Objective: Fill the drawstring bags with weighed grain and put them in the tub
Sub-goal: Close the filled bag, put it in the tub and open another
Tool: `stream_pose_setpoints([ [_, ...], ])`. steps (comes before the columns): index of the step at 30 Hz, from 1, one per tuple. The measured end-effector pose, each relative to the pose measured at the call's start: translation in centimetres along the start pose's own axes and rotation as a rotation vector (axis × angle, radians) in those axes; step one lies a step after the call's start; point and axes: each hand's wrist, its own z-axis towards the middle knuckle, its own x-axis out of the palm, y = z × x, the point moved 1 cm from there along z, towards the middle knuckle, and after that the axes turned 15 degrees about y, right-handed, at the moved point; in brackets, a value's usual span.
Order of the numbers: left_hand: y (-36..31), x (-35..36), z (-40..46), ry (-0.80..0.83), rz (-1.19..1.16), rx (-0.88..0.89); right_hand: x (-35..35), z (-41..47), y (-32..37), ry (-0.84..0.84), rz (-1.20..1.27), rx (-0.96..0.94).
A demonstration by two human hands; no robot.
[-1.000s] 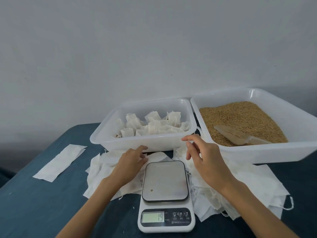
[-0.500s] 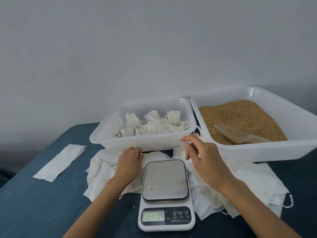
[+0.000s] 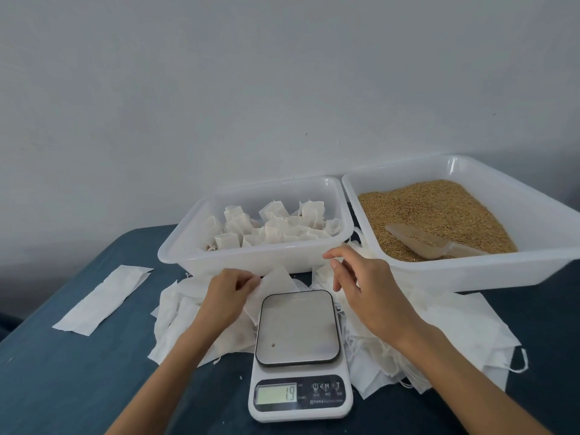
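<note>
The left hand (image 3: 226,299) pinches the raised corner of an empty bag (image 3: 272,288) from the loose pile, its fingers curled round the thin white cloth. The bag lies just right of those fingers, its long axis seemingly slanting down toward the scale (image 3: 298,346) (pan bare but for one grain). The right hand (image 3: 365,288) hovers nearby, fingers relaxed, holding nothing. The tub (image 3: 257,262) of filled bags sits just beyond both hands' fingertips.
</note>
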Motion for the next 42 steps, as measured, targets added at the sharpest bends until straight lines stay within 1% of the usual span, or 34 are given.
stream_pose_setpoints([
  [4,-0.6,0.4,-1.0,0.096,-0.028,0.031,0.1,0.0,0.0,-0.007,0.000,-0.005],
  [6,-0.9,0.6,-1.5,0.075,-0.013,0.081,0.0,0.0,-0.1,-0.004,-0.003,0.000],
  [7,-1.1,0.5,-1.8,0.016,-0.041,0.093,0.1,0.0,-0.2,-0.001,-0.004,0.003],
  [9,-2.1,0.3,-2.3,-0.139,-0.170,0.134,0.1,0.1,-0.3,-0.002,-0.002,0.014],
  [12,-4.1,-0.6,-3.4,-0.402,-0.277,0.287,0.2,0.1,-0.2,-0.004,0.081,0.037],
  [13,-4.8,-0.8,-3.7,-0.446,-0.332,0.342,0.2,0.1,-0.1,-0.003,0.143,0.045],
  [14,-5.5,-0.8,-3.7,-0.446,-0.435,0.387,0.2,0.2,-0.1,0.000,0.218,0.054],
  [16,-7.0,0.2,-3.1,-0.367,-0.742,0.411,0.1,0.3,0.2,0.043,0.385,0.076],
  [18,-8.8,2.2,-1.8,-0.291,-0.966,0.329,0.0,0.5,0.5,0.128,0.543,0.092],
  [19,-9.6,3.4,-1.1,-0.264,-1.003,0.289,0.0,0.5,0.5,0.155,0.590,0.095],
  [21,-10.3,5.6,0.1,-0.216,-1.029,0.232,0.0,0.5,0.3,0.134,0.577,0.113],
  [24,-9.7,7.7,1.1,-0.169,-1.036,0.173,0.0,0.6,-0.6,0.034,0.418,0.175],
  [30,-7.6,7.4,1.2,-0.155,-0.936,0.252,0.4,0.4,-0.3,0.031,0.342,0.158],
  [33,-6.3,7.1,1.3,-0.097,-0.926,0.241,0.3,0.3,-0.1,-0.004,0.305,0.125],
  [36,-5.1,6.5,1.3,-0.077,-0.892,0.277,0.2,0.2,0.1,-0.025,0.297,0.103],
  [40,-4.4,5.9,0.9,-0.056,-0.912,0.318,0.1,0.1,0.1,-0.046,0.338,0.080],
  [42,-4.4,5.8,0.8,-0.053,-0.973,0.328,0.1,0.1,0.1,-0.028,0.386,0.085],
])
